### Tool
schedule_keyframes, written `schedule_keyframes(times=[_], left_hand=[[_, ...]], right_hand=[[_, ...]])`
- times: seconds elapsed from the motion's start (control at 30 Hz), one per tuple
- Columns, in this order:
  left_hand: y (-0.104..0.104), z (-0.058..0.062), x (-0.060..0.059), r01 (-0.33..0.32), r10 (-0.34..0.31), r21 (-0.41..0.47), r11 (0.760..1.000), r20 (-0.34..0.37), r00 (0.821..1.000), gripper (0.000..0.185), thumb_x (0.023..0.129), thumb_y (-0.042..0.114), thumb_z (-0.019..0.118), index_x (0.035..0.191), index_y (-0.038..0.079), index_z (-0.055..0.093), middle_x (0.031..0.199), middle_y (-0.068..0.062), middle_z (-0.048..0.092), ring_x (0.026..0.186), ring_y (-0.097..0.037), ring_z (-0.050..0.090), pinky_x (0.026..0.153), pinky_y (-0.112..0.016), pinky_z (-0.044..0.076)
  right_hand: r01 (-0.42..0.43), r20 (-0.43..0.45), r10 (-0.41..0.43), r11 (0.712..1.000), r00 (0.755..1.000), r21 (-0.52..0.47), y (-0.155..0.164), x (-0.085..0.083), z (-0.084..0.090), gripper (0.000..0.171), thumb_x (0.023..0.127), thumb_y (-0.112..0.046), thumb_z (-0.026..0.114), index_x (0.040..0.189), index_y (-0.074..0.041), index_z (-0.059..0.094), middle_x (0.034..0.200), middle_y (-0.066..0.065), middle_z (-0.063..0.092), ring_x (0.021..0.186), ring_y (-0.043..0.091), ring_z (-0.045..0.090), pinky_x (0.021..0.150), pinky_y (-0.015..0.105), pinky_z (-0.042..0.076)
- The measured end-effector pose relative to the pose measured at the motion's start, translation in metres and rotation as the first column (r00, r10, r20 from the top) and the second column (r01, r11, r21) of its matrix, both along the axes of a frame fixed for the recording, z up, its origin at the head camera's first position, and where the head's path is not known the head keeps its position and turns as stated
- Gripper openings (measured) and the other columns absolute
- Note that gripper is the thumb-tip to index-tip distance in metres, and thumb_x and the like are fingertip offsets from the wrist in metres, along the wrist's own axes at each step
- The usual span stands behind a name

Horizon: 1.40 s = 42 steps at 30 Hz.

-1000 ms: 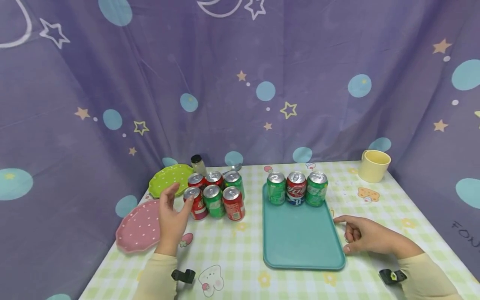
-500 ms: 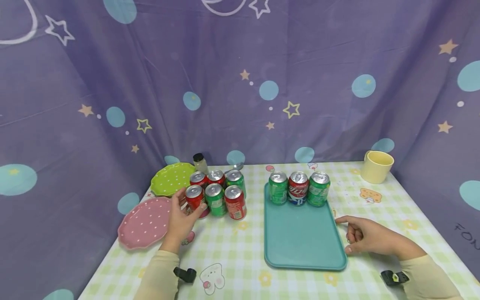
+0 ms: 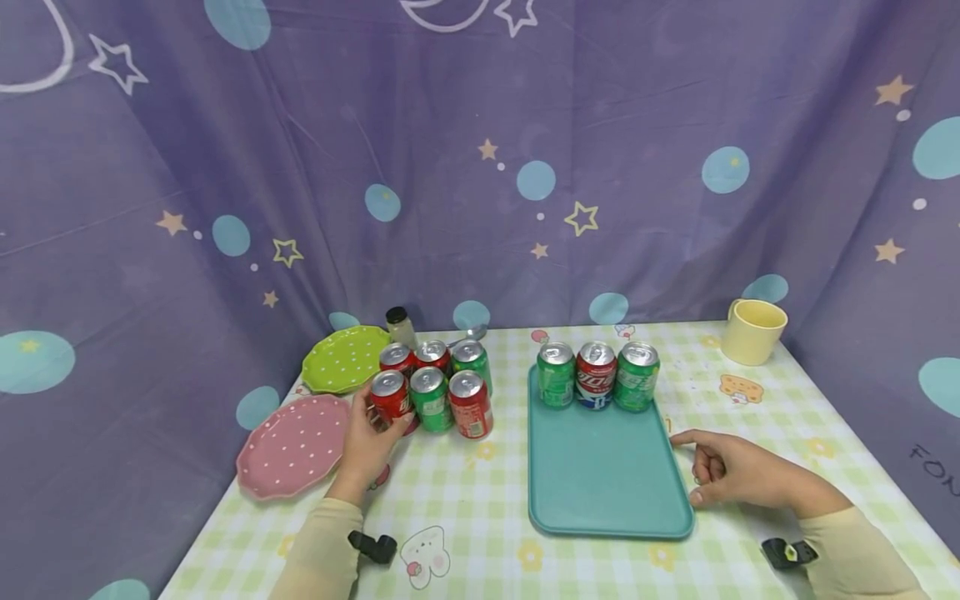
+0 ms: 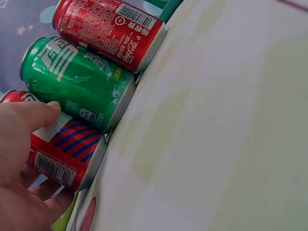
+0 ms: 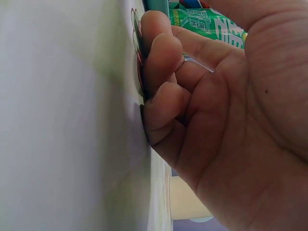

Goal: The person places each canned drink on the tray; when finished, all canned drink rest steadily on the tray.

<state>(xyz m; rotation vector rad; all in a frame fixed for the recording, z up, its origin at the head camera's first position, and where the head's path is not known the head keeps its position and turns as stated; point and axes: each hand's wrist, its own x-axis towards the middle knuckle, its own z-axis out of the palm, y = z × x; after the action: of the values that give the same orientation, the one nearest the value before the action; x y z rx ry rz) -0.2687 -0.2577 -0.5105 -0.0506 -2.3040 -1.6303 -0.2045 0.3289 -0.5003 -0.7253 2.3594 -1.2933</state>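
Note:
My left hand (image 3: 367, 446) holds the red soda can (image 3: 388, 398) at the front left of a tight group, thumb on its near side and fingers round its left. In the left wrist view that can (image 4: 72, 154) stands on the cloth beside a green can (image 4: 79, 82) and another red can (image 4: 110, 31). At the right edge of the teal tray (image 3: 607, 483) is my right hand (image 3: 738, 473). Its index finger and thumb touch or nearly touch the rim, the other fingers loosely curled on the cloth. Across the tray's far end stand a green can (image 3: 556, 377), a red can (image 3: 596, 379) and another green can (image 3: 637, 379).
Behind the held can is a back row with two red cans and a green can (image 3: 471, 360). A pink plate (image 3: 292, 446) and a lime plate (image 3: 341, 358) lie left. A black-capped jar (image 3: 401, 329) and spoon (image 3: 474, 336) are behind; a yellow mug (image 3: 753, 333) stands far right.
My left hand has moved forward and right from beside the pink plate and taken hold of the front-left red can. The right hand has stayed at the tray's edge.

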Motion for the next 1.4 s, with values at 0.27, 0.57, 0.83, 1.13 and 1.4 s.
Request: schedule_keyframes(times=[0.27, 0.57, 0.83, 1.13, 1.4], left_hand=[[0.001, 0.000, 0.001, -0.026, 0.026, -0.007, 1.000, 0.002, 1.000, 0.079, 0.091, 0.005, 0.083, 0.154, 0.009, 0.036, 0.147, -0.014, 0.049, 0.127, -0.034, 0.056, 0.109, -0.047, 0.046], [0.004, 0.000, 0.002, -0.067, 0.067, 0.070, 0.995, 0.008, 0.998, 0.076, 0.091, 0.004, 0.081, 0.151, 0.005, 0.035, 0.145, -0.016, 0.048, 0.129, -0.035, 0.055, 0.101, -0.031, 0.049], [0.000, 0.007, 0.005, -0.151, 0.165, 0.157, 0.976, -0.081, 0.983, 0.079, 0.086, 0.003, 0.086, 0.149, 0.004, 0.038, 0.137, -0.016, 0.057, 0.120, -0.027, 0.058, 0.087, -0.014, 0.050], [-0.002, 0.030, 0.017, -0.224, 0.257, 0.206, 0.953, -0.152, 0.954, 0.072, 0.086, 0.011, 0.088, 0.144, 0.008, 0.045, 0.131, -0.006, 0.060, 0.113, -0.019, 0.059, 0.091, -0.019, 0.052], [0.007, 0.058, 0.028, -0.138, 0.187, 0.195, 0.971, -0.259, 0.948, 0.069, 0.083, 0.004, 0.089, 0.140, 0.010, 0.050, 0.131, -0.002, 0.064, 0.114, -0.020, 0.062, 0.092, -0.022, 0.051]], right_hand=[[-0.002, -0.007, 0.002, 1.000, 1.000, -0.001, 0.002, -0.002, -0.003, 0.077, 0.087, -0.018, 0.087, 0.147, 0.008, 0.045, 0.087, 0.009, 0.061, 0.064, 0.008, 0.050, 0.055, 0.026, 0.046], [-0.003, -0.026, 0.003, 1.000, 1.000, 0.010, 0.003, -0.003, -0.005, 0.076, 0.087, -0.018, 0.087, 0.147, 0.007, 0.046, 0.087, 0.008, 0.061, 0.065, 0.007, 0.050, 0.055, 0.026, 0.046], [-0.002, -0.030, 0.003, 1.000, 1.000, 0.019, 0.002, -0.002, -0.002, 0.076, 0.087, -0.019, 0.087, 0.146, 0.007, 0.047, 0.087, 0.008, 0.061, 0.064, 0.007, 0.050, 0.056, 0.026, 0.046], [0.002, -0.025, -0.002, 1.000, 1.000, 0.024, 0.001, -0.001, 0.000, 0.076, 0.087, -0.019, 0.087, 0.146, 0.008, 0.046, 0.087, 0.008, 0.061, 0.065, 0.007, 0.051, 0.056, 0.026, 0.047], [0.013, -0.016, -0.012, 0.999, 1.000, 0.038, 0.001, -0.004, -0.003, 0.077, 0.087, -0.021, 0.087, 0.146, 0.007, 0.047, 0.087, 0.007, 0.061, 0.065, 0.008, 0.051, 0.056, 0.026, 0.047]])
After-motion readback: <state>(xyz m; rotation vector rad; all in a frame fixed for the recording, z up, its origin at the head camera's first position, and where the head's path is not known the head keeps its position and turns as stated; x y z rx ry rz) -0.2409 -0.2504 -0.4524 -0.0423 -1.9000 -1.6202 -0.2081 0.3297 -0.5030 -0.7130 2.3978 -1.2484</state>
